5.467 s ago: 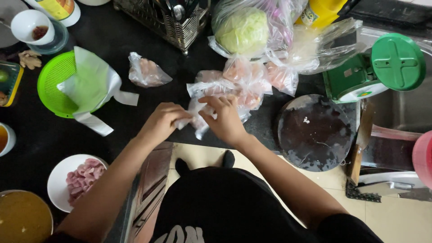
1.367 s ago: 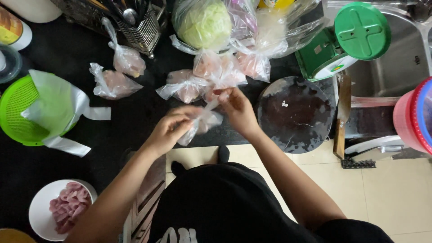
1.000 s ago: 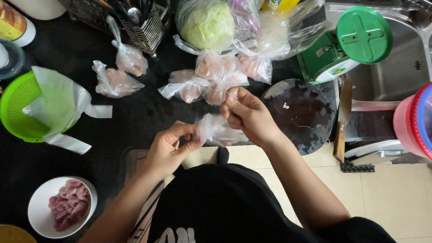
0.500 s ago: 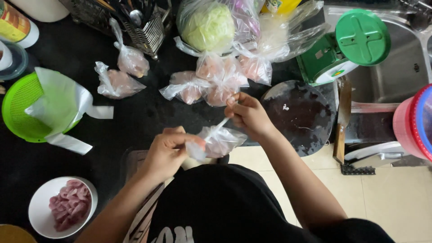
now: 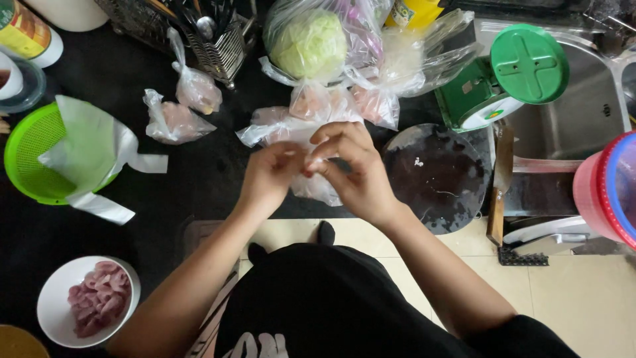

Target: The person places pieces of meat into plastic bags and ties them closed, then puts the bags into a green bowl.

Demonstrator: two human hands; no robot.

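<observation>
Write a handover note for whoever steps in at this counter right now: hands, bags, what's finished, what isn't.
Left hand and right hand: both pinch the neck of one small clear bag of meat, held just above the black counter edge. A knot is not visible.
Done: two closed bags lie left of the hands by the cutlery rack; more filled bags are piled behind the hands, below the bagged cabbage.
Left: the bag in hand is not yet set down; sliced meat sits unbagged in the white bowl at lower left.
Nearby: round dark chopping board, green scale, knife.
</observation>
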